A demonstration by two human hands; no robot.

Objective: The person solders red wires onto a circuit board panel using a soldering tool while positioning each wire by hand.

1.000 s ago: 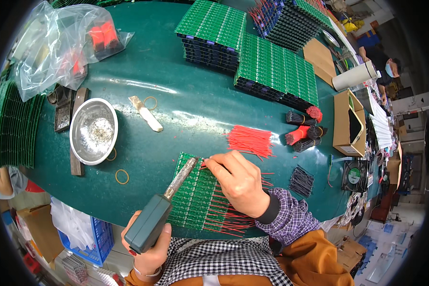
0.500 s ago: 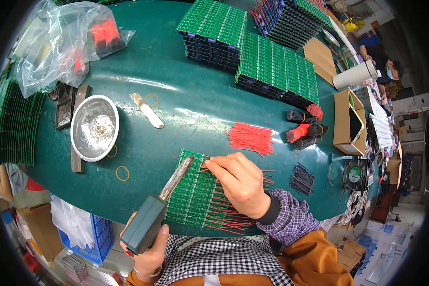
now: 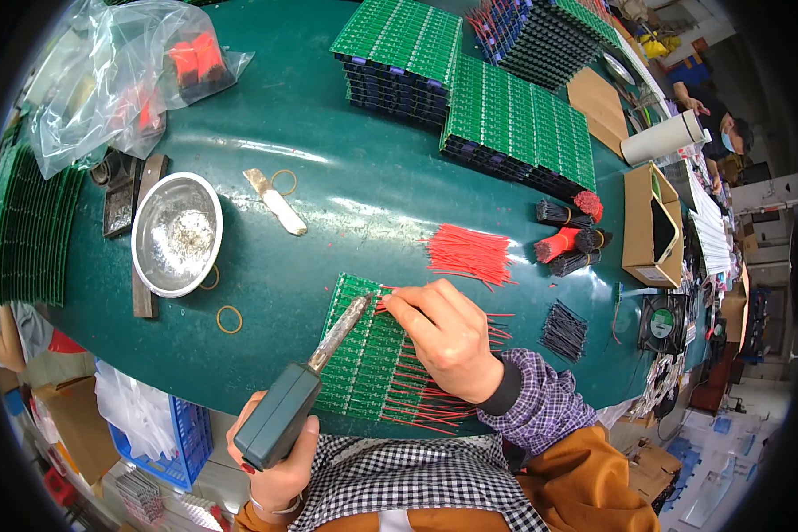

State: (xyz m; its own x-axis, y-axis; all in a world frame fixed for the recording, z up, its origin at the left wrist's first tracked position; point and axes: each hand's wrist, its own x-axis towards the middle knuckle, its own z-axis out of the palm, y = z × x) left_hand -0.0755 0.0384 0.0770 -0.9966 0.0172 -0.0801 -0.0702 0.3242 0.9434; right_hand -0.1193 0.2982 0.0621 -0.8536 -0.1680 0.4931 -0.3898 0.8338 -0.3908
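My left hand [image 3: 282, 483] is closed around the dark green handle of a soldering iron [image 3: 281, 415]. Its metal tip points up and to the right, over the upper right part of a green circuit board panel [image 3: 353, 386] lying at the table's near edge. Close to that tip, my right hand [image 3: 449, 341] pinches a thin red wire [image 3: 380, 308] between thumb and fingers at the panel's right edge. Several attached red wires [image 3: 426, 403] stick out rightward from the panel, partly under my right hand. Whether the iron's tip touches the panel I cannot tell.
Loose red wires [image 3: 467, 255] and black wires [image 3: 564, 332] lie beyond and right of my right hand. A metal bowl [image 3: 147, 266] stands at left. Stacked board panels [image 3: 514, 124] rise at the back. Wire bundles [image 3: 554, 215] and a cardboard box [image 3: 638, 217] sit at right.
The soldering iron has shifted slightly right and its tip is now nearer my right fingertips. My right hand has hardly moved and still pinches the wire.
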